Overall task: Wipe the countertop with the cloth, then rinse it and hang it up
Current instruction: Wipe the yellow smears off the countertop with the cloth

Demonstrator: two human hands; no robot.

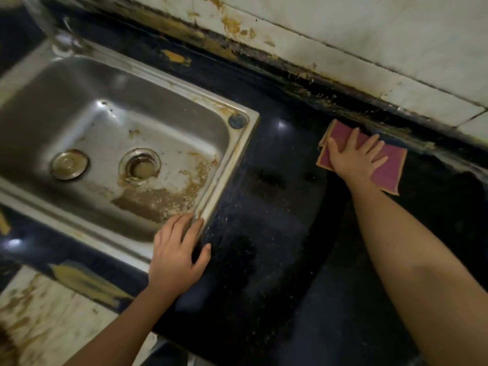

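Pink cloth, likely soft and light, lies flat on table under splayed, unclenched right grip; left grip released; pinch any edge.

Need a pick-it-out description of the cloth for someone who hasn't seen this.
Right of the steel sink lies the dark countertop. At its far edge, under the tiled wall, the right hand presses flat on the cloth: pink with tan edging, the only bright thing there.

right hand flat on cloth, countertop
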